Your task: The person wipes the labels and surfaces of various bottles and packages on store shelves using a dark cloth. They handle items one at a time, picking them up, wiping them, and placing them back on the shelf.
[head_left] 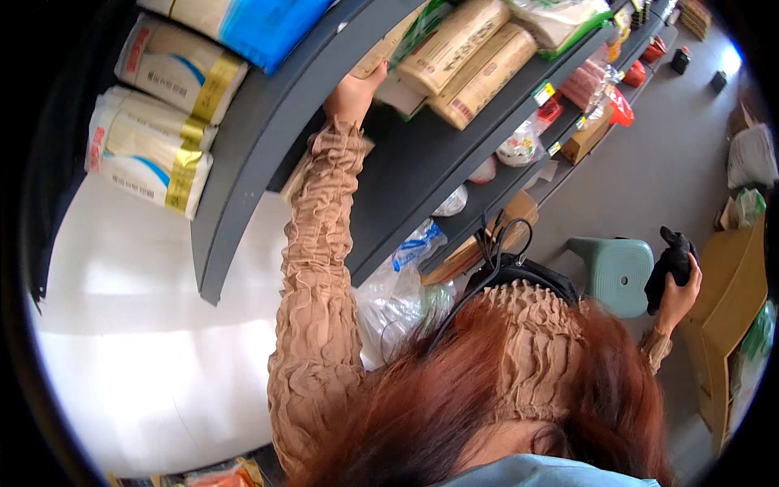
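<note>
My left hand (pixel 350 99) reaches in at the left end of the dark grey shelf, its ruffled tan sleeve raised. Its fingers close on the end of a tan package (pixel 383 47), and part of the grip is hidden. Right beside it on the shelf lie brown paper-wrapped packs (pixel 466 61). Out to the right, my right hand (pixel 680 299) is wrapped round a bunched black cloth (pixel 672 264), held above the floor near a green plastic stool (pixel 621 276).
White tissue packs (pixel 150 150) with gold bands stand beyond the curved grey shelf end (pixel 243 183). Lower shelves hold bagged goods (pixel 523 144). Clear plastic bags (pixel 389 312) hang or lie below. Cardboard boxes (pixel 726 325) stand at the right. A black bag (pixel 519 272) with cables is close to me.
</note>
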Demonstrator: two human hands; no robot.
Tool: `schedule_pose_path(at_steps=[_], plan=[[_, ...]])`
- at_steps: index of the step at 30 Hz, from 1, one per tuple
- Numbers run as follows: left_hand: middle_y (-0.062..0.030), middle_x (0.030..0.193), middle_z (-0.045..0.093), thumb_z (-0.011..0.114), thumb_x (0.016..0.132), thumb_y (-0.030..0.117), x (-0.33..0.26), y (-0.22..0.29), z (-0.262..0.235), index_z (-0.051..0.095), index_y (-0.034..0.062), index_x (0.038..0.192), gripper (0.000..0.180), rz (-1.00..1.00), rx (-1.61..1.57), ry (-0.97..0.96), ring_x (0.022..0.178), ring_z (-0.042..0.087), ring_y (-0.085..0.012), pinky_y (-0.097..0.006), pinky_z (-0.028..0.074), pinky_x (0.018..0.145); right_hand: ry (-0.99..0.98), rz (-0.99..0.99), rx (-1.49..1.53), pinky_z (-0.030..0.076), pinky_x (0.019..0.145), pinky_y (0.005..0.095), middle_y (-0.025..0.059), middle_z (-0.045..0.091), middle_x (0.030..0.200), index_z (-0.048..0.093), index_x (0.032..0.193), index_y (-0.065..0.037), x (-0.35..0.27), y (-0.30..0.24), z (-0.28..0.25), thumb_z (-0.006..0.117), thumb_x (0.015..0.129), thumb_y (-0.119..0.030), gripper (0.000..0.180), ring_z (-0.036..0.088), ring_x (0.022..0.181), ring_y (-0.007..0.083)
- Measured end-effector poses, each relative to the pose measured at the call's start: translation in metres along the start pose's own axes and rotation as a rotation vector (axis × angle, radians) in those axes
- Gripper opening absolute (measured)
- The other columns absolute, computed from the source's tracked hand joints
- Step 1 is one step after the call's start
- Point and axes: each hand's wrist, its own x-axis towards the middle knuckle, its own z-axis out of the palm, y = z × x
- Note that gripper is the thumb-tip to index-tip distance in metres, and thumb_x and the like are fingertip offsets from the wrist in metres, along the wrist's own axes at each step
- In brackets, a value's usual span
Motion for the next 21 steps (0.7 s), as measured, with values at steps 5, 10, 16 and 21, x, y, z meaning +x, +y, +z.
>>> schedule_pose_path(at_steps=[5,10,16,21], plan=[[-0.0174,0.107,0.057,0.077,0.06,0.025,-0.083,-0.033,-0.063,0.048,0.0041,0.121,0.072,0.073,0.16,0.042,0.096,0.056,-0.0321,-0.039,0.045,0.08,-0.014,-0.053,0.012,0.04,0.091,0.0354,0.0102,0.054,0.108,0.055,0.112,-0.009,0.009,-0.003,0.019,0.057,0.065,0.005,0.049,0.052,0.104,0.0276],[-0.0133,0.109,0.055,0.078,0.057,0.017,-0.164,-0.037,-0.124,0.049,0.0035,0.12,0.071,0.027,0.273,-0.066,0.098,0.052,-0.031,-0.04,0.042,0.086,-0.135,-0.117,0.041,0.04,0.09,0.0356,0.0104,0.053,0.109,0.053,0.114,-0.01,0.028,-0.021,0.04,0.057,0.066,0.004,0.05,0.051,0.104,0.0276],[-0.0121,0.11,0.054,0.078,0.057,0.02,-0.216,-0.076,-0.133,0.047,0.0093,0.122,0.073,-0.116,0.264,-0.221,0.101,0.049,-0.0316,-0.041,0.042,0.086,-0.172,-0.191,0.025,0.041,0.089,0.0364,0.0091,0.054,0.111,0.053,0.114,-0.012,0.044,-0.052,0.062,0.058,0.067,0.003,0.05,0.052,0.104,0.0279],[-0.014,0.112,0.052,0.076,0.059,0.024,-0.234,-0.105,-0.129,0.042,0.01,0.124,0.074,-0.144,0.339,-0.342,0.105,0.045,-0.0341,-0.042,0.037,0.092,-0.158,-0.153,0.081,0.04,0.091,0.0355,0.0088,0.054,0.11,0.053,0.114,-0.013,0.042,-0.069,0.066,0.058,0.067,0.002,0.05,0.051,0.105,0.0272]])
